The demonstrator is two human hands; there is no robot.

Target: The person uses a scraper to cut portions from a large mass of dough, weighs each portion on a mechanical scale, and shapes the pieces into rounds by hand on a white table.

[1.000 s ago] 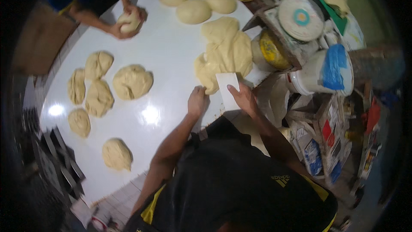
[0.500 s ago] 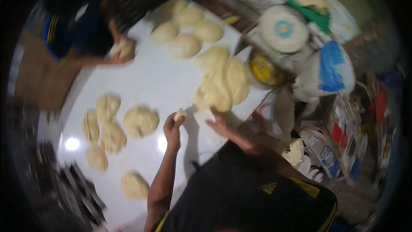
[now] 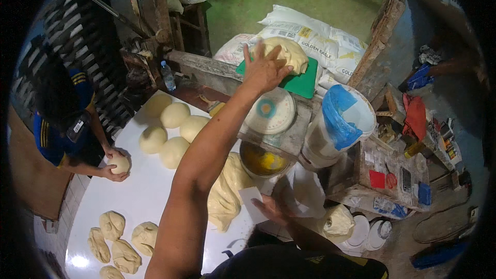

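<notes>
Splaying wide, the outstretched left hand [image 3: 266, 70] lies over dough [image 3: 292, 54] elongated sideways. The right hand [image 3: 274, 210] grips a scraper [image 3: 252, 204] slanting up-left.

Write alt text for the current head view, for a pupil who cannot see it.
The person's left hand is spread over a pale yellow dough mound on a green board, while the right hand holds a flat white rectangular scraper beside loose pale yellow dough on a white table. At left, a co-worker's hands cup a smooth round dough ball.
</notes>
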